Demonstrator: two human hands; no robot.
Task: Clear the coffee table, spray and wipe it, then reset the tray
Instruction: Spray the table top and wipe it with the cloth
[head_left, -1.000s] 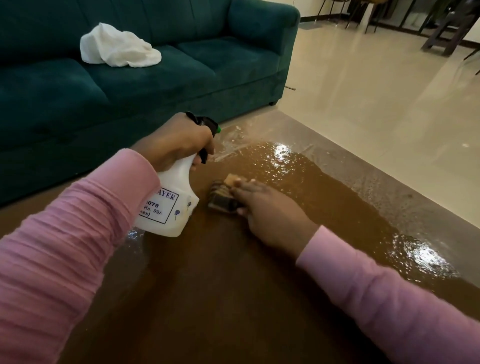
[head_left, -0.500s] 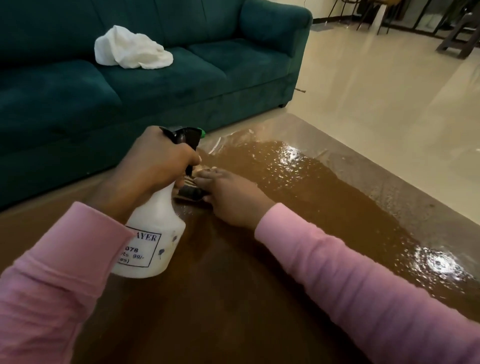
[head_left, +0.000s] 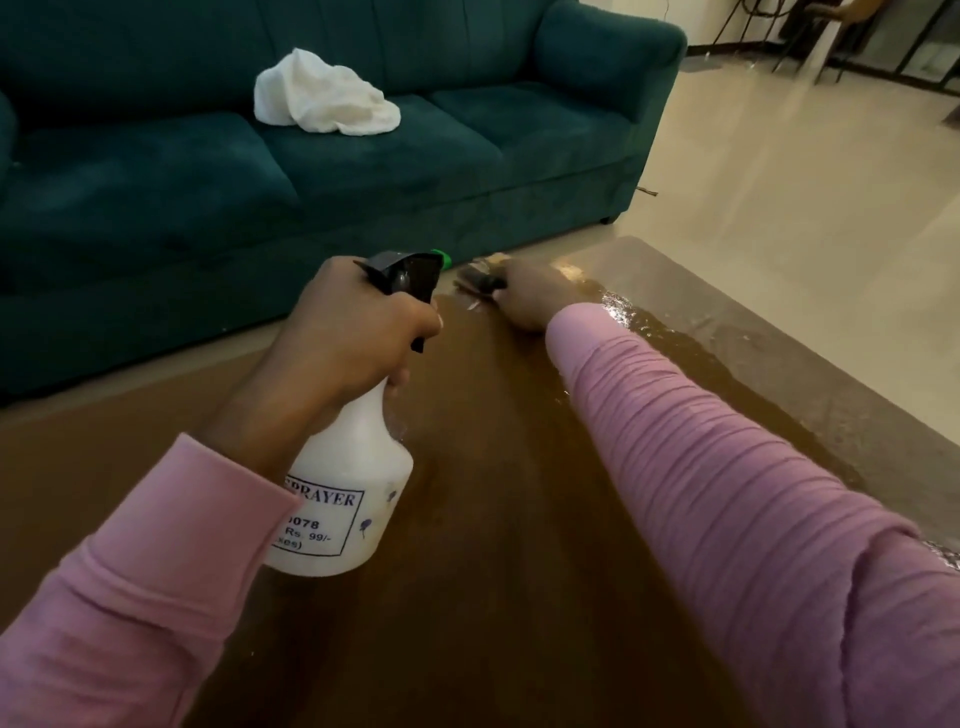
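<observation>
My left hand (head_left: 348, 332) grips the neck of a white spray bottle (head_left: 343, 493) with a black trigger head and green nozzle, held over the brown coffee table (head_left: 493, 571). My right hand (head_left: 530, 299) reaches to the table's far edge and presses a small dark wiping sponge (head_left: 475, 280) onto the surface; my fingers cover most of it. The tabletop on the right side is wet and shiny. No tray is in view.
A teal sofa (head_left: 156, 182) runs along the far side of the table, with a crumpled white cloth (head_left: 322, 96) on its seat. Pale tiled floor (head_left: 779, 182) lies to the right, with chair legs far back at the top right.
My right hand has slid the sponge away from me to the table's far edge. My left hand with the bottle has shifted a little nearer and lower in view.
</observation>
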